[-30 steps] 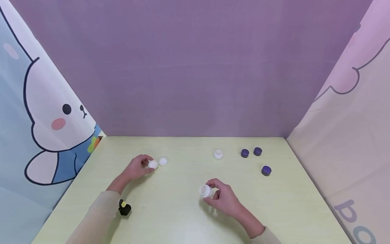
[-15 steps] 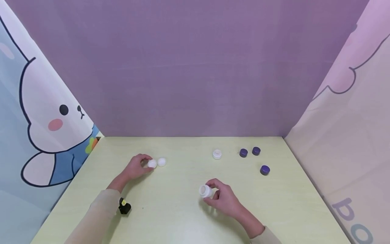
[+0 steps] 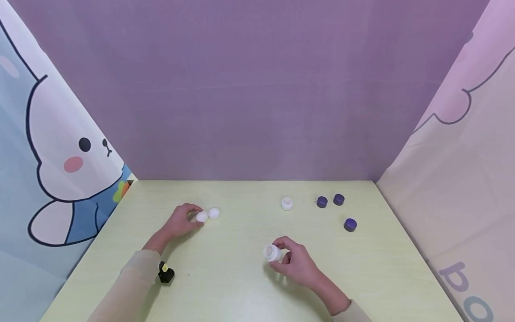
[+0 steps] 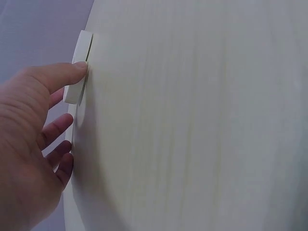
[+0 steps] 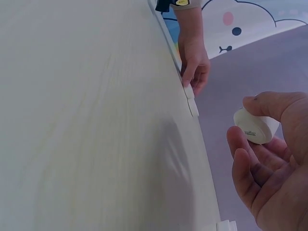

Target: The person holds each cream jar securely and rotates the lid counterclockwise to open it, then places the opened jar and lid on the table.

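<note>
My left hand [image 3: 181,221] pinches the rim of a round white lid [image 3: 202,217] at the left of the table, thumb on the near side. A second white lid [image 3: 214,213] lies right beside it. My right hand [image 3: 297,264] holds a small white bottle [image 3: 272,253] between thumb and fingers, above the table's middle. Its round mouth faces left and toward the camera; in the right wrist view the bottle [image 5: 255,129] shows small print on its base. In the left wrist view the thumb of my left hand [image 4: 43,110] lies on the lid's edge [image 4: 79,72].
Three purple caps [image 3: 350,224] stand at the right of the table [image 3: 225,286]. A small white ring-topped piece [image 3: 287,204] sits near the back. A black device with a yellow mark [image 3: 166,273] is at my left cuff. A purple cloth wall [image 3: 257,98] closes the back.
</note>
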`<state>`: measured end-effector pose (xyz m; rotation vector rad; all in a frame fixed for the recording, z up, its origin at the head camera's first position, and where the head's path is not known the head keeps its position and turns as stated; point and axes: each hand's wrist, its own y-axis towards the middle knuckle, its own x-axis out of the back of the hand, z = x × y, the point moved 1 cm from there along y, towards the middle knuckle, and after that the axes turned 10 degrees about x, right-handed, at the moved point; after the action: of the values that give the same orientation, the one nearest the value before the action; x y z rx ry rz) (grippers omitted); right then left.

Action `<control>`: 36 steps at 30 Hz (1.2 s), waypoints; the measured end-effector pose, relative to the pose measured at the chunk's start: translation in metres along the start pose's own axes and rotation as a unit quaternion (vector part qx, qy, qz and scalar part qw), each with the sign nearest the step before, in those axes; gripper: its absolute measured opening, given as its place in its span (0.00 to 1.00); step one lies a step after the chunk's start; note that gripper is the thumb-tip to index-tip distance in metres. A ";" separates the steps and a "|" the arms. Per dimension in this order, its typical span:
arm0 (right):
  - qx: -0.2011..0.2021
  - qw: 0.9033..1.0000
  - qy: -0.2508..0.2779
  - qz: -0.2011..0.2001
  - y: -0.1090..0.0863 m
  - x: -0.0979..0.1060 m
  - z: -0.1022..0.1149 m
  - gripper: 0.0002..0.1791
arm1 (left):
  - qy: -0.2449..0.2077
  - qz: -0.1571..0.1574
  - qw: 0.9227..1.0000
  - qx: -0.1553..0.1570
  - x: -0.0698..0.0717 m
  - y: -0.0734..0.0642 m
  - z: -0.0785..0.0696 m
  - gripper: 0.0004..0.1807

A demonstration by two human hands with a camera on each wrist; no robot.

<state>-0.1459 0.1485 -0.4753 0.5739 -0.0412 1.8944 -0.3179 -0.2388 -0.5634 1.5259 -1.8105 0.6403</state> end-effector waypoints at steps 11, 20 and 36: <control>-0.003 1.000 0.004 0.003 0.000 0.001 0.000 0.21 | 0.011 -0.010 1.000 -0.006 -0.001 -0.003 -0.003 0.26; 0.005 1.000 -0.008 0.002 -0.003 0.004 0.000 0.21 | -0.013 -0.001 1.000 -0.001 0.001 -0.010 -0.005 0.29; 0.012 1.000 0.000 -0.004 -0.014 0.017 -0.013 0.23 | -0.033 0.002 0.998 -0.049 0.004 -0.052 -0.037 0.20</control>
<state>-0.1435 0.1725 -0.4831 0.5890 -0.0160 1.8896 -0.2610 -0.2242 -0.5386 1.4943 -1.8667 0.4993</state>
